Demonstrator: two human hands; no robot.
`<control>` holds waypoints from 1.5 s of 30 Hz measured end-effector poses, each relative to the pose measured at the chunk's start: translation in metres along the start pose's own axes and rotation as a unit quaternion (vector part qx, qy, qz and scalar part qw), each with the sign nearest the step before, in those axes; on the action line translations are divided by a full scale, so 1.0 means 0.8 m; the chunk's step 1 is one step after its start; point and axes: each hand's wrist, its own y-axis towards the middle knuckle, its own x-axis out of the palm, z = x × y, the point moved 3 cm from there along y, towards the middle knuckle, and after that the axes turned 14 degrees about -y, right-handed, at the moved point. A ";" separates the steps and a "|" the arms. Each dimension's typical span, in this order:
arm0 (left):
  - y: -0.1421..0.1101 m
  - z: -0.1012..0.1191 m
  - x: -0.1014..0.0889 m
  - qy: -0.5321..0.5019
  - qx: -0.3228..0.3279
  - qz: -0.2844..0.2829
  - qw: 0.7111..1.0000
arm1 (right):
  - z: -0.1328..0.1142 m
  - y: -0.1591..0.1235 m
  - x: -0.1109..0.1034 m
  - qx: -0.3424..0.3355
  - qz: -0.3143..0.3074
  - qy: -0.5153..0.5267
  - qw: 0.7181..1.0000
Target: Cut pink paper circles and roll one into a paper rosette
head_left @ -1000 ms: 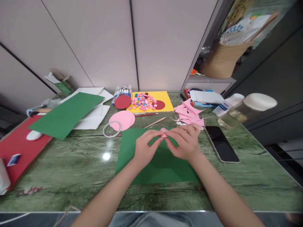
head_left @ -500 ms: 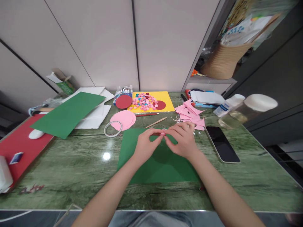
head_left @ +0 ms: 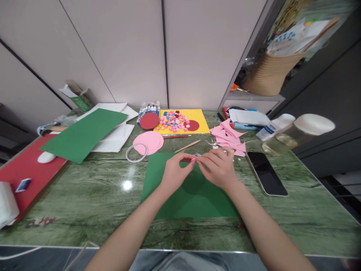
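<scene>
Over the green paper sheet [head_left: 191, 199], a small rolled piece of pink paper [head_left: 193, 160] sits between my fingertips. My left hand [head_left: 176, 169] pinches it with thumb and forefinger. From the other side, my right hand [head_left: 218, 167] meets it with thumb and forefinger, the other fingers curled. Just behind the fingertips shows a thin silvery tip [head_left: 198, 154], mostly hidden by the right hand. Beyond my hands lie a pointed wooden stick [head_left: 187, 146] and a thin red stick [head_left: 177, 136]. Pink paper scraps [head_left: 227, 135] lie past my right hand.
Pink paper circles [head_left: 150, 142] and a white ring [head_left: 137, 153] lie left of the hands. Behind, a yellow sheet [head_left: 201, 118] carries many small pink pieces [head_left: 172, 122]. A phone [head_left: 266, 173] and a lidded bottle [head_left: 296, 131] stand or lie right; a red sheet [head_left: 25, 169] is left.
The view has shifted slightly, so things sit a little farther right. My fingers have moved a little on the pink paper, and less of it shows between them.
</scene>
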 end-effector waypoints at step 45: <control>0.010 -0.011 -0.006 -0.366 -0.195 -0.025 0.910 | 0.013 0.002 0.025 0.294 -0.170 0.370 0.865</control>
